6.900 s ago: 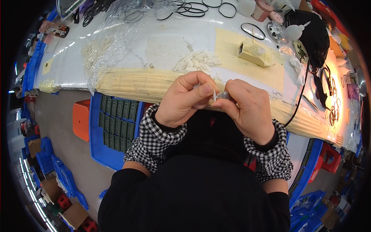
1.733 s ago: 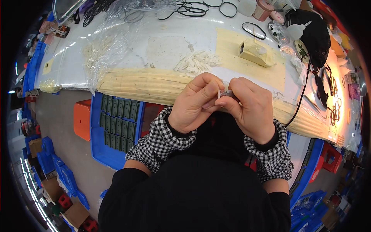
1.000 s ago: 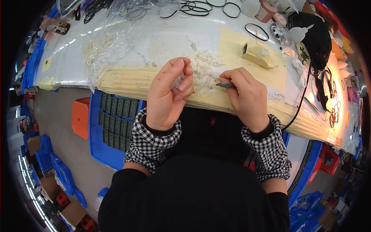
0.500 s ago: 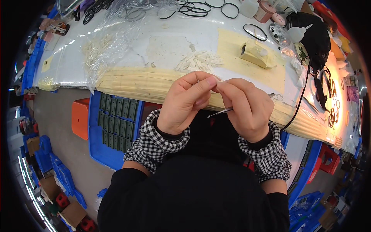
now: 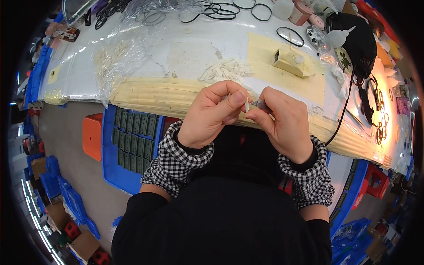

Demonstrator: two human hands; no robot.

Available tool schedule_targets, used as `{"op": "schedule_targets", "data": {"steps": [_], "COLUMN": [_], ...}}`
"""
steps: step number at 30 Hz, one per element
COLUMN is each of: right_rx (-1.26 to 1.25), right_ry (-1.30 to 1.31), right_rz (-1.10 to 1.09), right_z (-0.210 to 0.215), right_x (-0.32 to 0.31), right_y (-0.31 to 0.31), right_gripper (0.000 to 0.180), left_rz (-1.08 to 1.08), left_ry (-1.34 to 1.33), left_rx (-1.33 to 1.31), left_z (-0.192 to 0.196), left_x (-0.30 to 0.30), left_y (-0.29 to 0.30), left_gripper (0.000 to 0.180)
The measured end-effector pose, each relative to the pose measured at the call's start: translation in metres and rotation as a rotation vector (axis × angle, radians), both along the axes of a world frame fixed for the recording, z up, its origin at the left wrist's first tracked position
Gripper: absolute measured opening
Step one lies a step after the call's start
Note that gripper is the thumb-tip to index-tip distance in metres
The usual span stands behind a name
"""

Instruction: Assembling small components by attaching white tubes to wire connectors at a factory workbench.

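Note:
Both hands meet above the near edge of the table. My left hand (image 5: 211, 114) is closed, pinching a small white strip (image 5: 247, 105) upright between thumb and forefinger. My right hand (image 5: 285, 120) is closed around a slim metal tool with a pointed tip (image 5: 260, 104); fingers hide most of it, so its exact kind does not show. The tip is directed left at the strip, very close to it, and I cannot tell whether they touch. Just beyond the hands lies a loose pile of similar white strips (image 5: 225, 70).
Yellowish padding (image 5: 150, 95) lines the table's near edge. A yellow block-like box (image 5: 291, 64) stands beyond my right hand, and a black cable (image 5: 343, 117) hangs over the edge. Crumpled clear plastic (image 5: 119, 53) lies left. Below sit a blue crate (image 5: 128, 179) of dark green parts and an orange stool (image 5: 92, 137).
My right hand has turned and drawn slightly away from the left. The metal tool, which pointed down-left below the fingers, now has its tip beside the strip. The strip has come into view.

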State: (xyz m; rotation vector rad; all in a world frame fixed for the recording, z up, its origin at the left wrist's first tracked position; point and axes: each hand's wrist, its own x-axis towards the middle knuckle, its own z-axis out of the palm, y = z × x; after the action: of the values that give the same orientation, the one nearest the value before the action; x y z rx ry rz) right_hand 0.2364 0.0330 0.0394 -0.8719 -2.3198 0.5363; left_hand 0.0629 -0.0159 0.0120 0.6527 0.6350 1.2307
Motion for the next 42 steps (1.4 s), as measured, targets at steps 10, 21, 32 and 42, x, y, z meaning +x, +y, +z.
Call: {"op": "schedule_targets", "data": {"steps": [10, 21, 32, 42], "right_rx": [0.016, 0.048, 0.071, 0.062], "right_ry": [0.006, -0.031, -0.009, -0.008], "right_rz": [0.009, 0.006, -0.017, -0.012], "right_z": [-0.0011, -0.0027, -0.004, -0.0045], "right_x": [-0.0007, -0.0003, -0.0009, -0.0012], "right_y": [0.0004, 0.0002, -0.0013, -0.0013], "right_gripper": [0.039, 0.037, 0.037, 0.037], "left_rz": [0.0, 0.031, 0.019, 0.038], "left_ry": [-0.005, 0.057, 0.028, 0.053], "left_rx": [0.035, 0.05, 0.06, 0.06], "left_z": [-0.0033, -0.0022, -0.004, -0.0042], "left_x": [-0.0007, -0.0004, -0.001, -0.0005], "left_y": [0.0023, 0.0015, 0.0012, 0.0003], "left_gripper": [0.013, 0.012, 0.012, 0.013]}}
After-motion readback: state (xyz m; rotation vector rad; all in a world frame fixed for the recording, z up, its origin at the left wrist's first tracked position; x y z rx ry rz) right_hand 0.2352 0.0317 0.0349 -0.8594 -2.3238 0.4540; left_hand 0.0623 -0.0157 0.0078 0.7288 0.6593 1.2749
